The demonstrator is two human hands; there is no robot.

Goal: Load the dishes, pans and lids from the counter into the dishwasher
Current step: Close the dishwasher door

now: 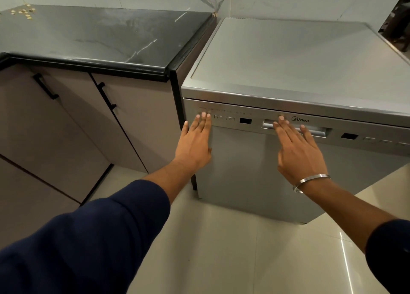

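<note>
Beside the dark desk (99,38), the silver dishwasher (288,71) stands with its door shut, the left hand (195,142) flat and released on its front, the right hand (297,147) spread, empty, fingertips at the handle (319,132).

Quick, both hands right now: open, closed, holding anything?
Left hand: open, fingers flat against the dishwasher door's left edge, holding nothing.
Right hand: open, fingers spread over the door handle, not gripping it.
</note>
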